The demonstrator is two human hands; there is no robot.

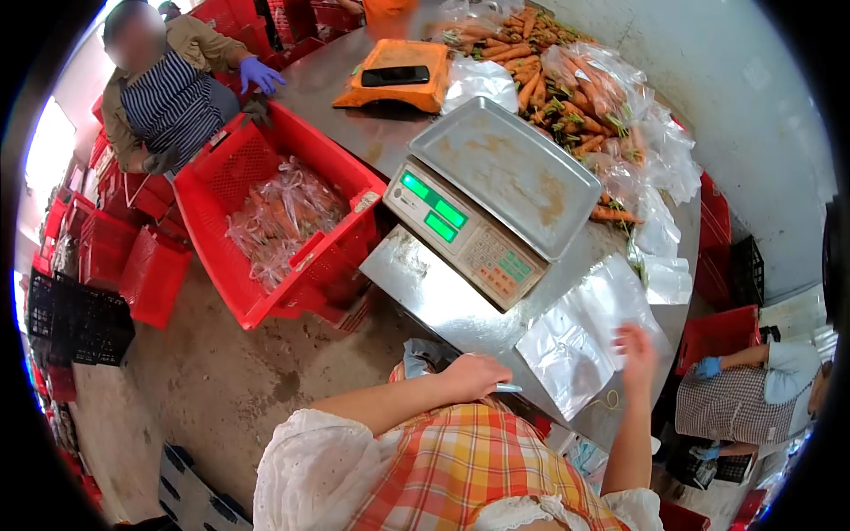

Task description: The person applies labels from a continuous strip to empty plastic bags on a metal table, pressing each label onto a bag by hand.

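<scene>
Near the table's front edge, my left hand (pixel 474 379) is closed around a slim pale blue object (pixel 507 388). Only its tip shows, so I cannot make out its kind. My right hand (pixel 636 354) is raised at the right side of clear plastic bags (pixel 567 350) lying flat on the metal table (pixel 407 270). Motion smears its fingers, and I cannot tell whether it touches the bags. Beyond my hands stands a digital scale (pixel 469 234) with lit green displays and a bare, stained metal pan (pixel 509 168).
Carrots (pixel 567 88), some bagged, are heaped at the back right. An orange scale (pixel 398 75) carries a black phone (pixel 395 76). Left of the table, a red crate (pixel 266 305) holds bagged produce. One co-worker (pixel 173 97) stands behind it; another (pixel 753 389) is at the right.
</scene>
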